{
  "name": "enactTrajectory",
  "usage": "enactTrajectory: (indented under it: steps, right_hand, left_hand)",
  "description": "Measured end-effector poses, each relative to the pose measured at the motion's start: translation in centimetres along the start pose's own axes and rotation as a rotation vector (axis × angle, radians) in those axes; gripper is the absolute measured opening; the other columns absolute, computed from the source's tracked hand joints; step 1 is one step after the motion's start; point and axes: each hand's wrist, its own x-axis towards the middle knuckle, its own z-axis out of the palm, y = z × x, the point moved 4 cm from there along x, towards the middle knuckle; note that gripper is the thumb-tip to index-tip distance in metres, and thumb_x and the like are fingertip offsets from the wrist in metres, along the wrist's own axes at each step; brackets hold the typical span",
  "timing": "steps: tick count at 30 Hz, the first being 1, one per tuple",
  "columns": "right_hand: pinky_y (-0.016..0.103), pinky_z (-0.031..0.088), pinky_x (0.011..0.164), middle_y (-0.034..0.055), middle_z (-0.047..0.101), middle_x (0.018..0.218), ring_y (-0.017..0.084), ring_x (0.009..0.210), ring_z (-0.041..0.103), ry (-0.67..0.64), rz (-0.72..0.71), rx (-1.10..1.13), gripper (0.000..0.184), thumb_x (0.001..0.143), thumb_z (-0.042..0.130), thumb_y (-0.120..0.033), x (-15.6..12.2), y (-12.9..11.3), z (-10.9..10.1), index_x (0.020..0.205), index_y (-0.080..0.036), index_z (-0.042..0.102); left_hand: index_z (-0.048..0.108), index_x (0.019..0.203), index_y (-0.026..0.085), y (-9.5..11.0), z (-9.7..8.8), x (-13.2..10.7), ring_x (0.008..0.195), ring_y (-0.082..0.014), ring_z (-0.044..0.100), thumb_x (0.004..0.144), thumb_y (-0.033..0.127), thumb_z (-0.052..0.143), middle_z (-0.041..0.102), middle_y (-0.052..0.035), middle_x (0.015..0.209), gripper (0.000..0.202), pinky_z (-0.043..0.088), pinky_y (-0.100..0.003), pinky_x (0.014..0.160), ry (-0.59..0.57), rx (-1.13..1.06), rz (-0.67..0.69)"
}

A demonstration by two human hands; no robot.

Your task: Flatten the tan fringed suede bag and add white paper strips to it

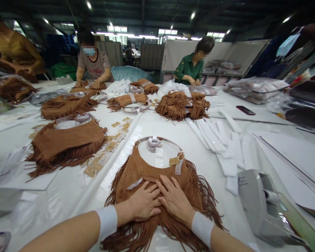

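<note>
- Here, a person's two bare hands rest flat on a brown suede fringed bag (157,178) lying on a white table (215,164), close to the near edge
- The left hand (144,203) is spread open, palm down on the bag's front, gripping nothing; a white wristband sits on that forearm
- The right hand (175,201) is likewise open and flat, fingers fanned, its fingertips touching the left hand's; it too wears a white wristband
- The bag's rounded handle (160,140) curves away from the hands, wrapped in clear film, with a small paper tag (174,161) hanging at its right end
- Long fringe spills out on both sides of the bag and down toward the person
- To the left lies another fringed bag (68,140), with a scatter of tan paper tags (105,150) between the two
- To the right sits a row of white paper strips (220,140), and nearer, a grey tape dispenser (262,206)
- Farther back, more fringed bags are heaped (182,103) in the middle of the table, and a dark phone (245,110) lies off to the right
- Three other people stand at the far side, their hands on bags of the same kind
</note>
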Motion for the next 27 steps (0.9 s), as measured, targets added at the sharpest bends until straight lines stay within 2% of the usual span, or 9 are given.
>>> enactTrajectory:
  steps: [3, 5, 9, 13, 19, 22, 24, 26, 27]
  right_hand:
    - [0.053, 0.028, 0.109, 0.0159, 0.036, 0.149, 0.029, 0.137, 0.032, -0.031, -0.028, -0.007, 0.055, 0.093, 0.053, -0.040, -0.5, 0.7, -0.3, 0.141, -0.018, 0.040]
    - [0.054, 0.026, 0.110, 0.0154, 0.033, 0.151, 0.029, 0.138, 0.030, -0.058, -0.008, 0.014, 0.054, 0.093, 0.052, -0.041, -0.8, 0.9, -0.6, 0.142, -0.020, 0.039]
    - [0.053, 0.024, 0.112, 0.0132, 0.032, 0.152, 0.028, 0.139, 0.028, -0.114, 0.045, 0.096, 0.055, 0.095, 0.045, -0.047, -0.9, 0.7, -1.4, 0.143, -0.022, 0.037]
    - [0.053, 0.023, 0.113, 0.0137, 0.032, 0.152, 0.028, 0.139, 0.028, -0.122, 0.066, 0.140, 0.056, 0.096, 0.039, -0.051, -1.3, 0.5, -1.9, 0.143, -0.021, 0.036]
    - [0.052, 0.020, 0.115, 0.0127, 0.031, 0.153, 0.027, 0.141, 0.025, -0.066, 0.076, 0.196, 0.056, 0.097, 0.036, -0.052, -2.5, 0.7, -2.0, 0.144, -0.023, 0.034]
    - [0.053, 0.023, 0.114, 0.0126, 0.032, 0.152, 0.028, 0.140, 0.027, -0.007, 0.041, 0.161, 0.057, 0.095, 0.039, -0.053, -2.6, 0.8, -0.8, 0.143, -0.023, 0.034]
    - [0.051, 0.033, 0.109, 0.0139, 0.043, 0.145, 0.029, 0.133, 0.039, 0.067, -0.012, 0.120, 0.055, 0.095, 0.039, -0.055, -2.5, 0.8, 0.1, 0.137, -0.021, 0.041]
    - [0.041, 0.050, 0.091, 0.0133, 0.065, 0.117, 0.025, 0.105, 0.061, 0.175, -0.111, 0.124, 0.054, 0.095, 0.032, -0.058, -2.4, 0.9, 0.2, 0.121, -0.016, 0.053]
    - [0.035, 0.054, 0.078, 0.0108, 0.070, 0.098, 0.022, 0.087, 0.065, 0.234, -0.150, 0.148, 0.055, 0.096, 0.027, -0.058, -2.4, 1.3, -0.3, 0.112, -0.015, 0.057]
  left_hand:
    - [0.025, 0.147, 0.028, -0.6, -0.2, -1.0, 0.137, -0.0312, 0.029, 0.095, 0.054, 0.032, 0.033, -0.0113, 0.151, 0.059, 0.025, -0.060, 0.107, -0.022, -0.011, 0.001]
    - [0.018, 0.149, 0.029, -0.7, -0.2, -1.3, 0.139, -0.0313, 0.027, 0.093, 0.052, 0.040, 0.029, -0.0104, 0.153, 0.065, 0.025, -0.059, 0.108, -0.041, -0.043, 0.007]
    - [0.020, 0.148, 0.034, -0.8, -0.1, -1.4, 0.139, -0.0301, 0.029, 0.088, 0.040, 0.054, 0.027, -0.0053, 0.155, 0.070, 0.026, -0.055, 0.111, -0.061, -0.095, -0.022]
    - [0.016, 0.148, 0.038, -0.5, 0.8, -1.4, 0.139, -0.0276, 0.029, 0.088, 0.032, 0.055, 0.030, -0.0014, 0.154, 0.072, 0.027, -0.053, 0.112, -0.050, -0.072, -0.030]
    - [0.016, 0.147, 0.043, -0.1, 2.8, -1.5, 0.134, -0.0331, 0.039, 0.089, 0.034, 0.056, 0.034, -0.0058, 0.152, 0.071, 0.035, -0.059, 0.102, -0.043, 0.085, -0.112]
    - [0.019, 0.147, 0.041, -0.2, 2.5, -1.4, 0.128, -0.0292, 0.046, 0.087, 0.036, 0.058, 0.041, -0.0037, 0.148, 0.072, 0.040, -0.050, 0.099, 0.044, 0.187, -0.053]
    - [0.022, 0.147, 0.039, -0.3, 1.9, -1.2, 0.121, -0.0252, 0.053, 0.088, 0.035, 0.056, 0.050, -0.0013, 0.141, 0.068, 0.043, -0.042, 0.094, 0.168, 0.315, 0.008]
    - [0.029, 0.146, 0.037, -0.4, 1.5, -1.1, 0.111, -0.0217, 0.058, 0.089, 0.035, 0.052, 0.058, 0.0023, 0.133, 0.061, 0.045, -0.037, 0.087, 0.306, 0.456, 0.076]
    - [0.034, 0.144, 0.037, -0.5, 1.4, -1.1, 0.107, -0.0201, 0.059, 0.090, 0.034, 0.050, 0.061, 0.0043, 0.130, 0.057, 0.045, -0.035, 0.085, 0.365, 0.515, 0.105]
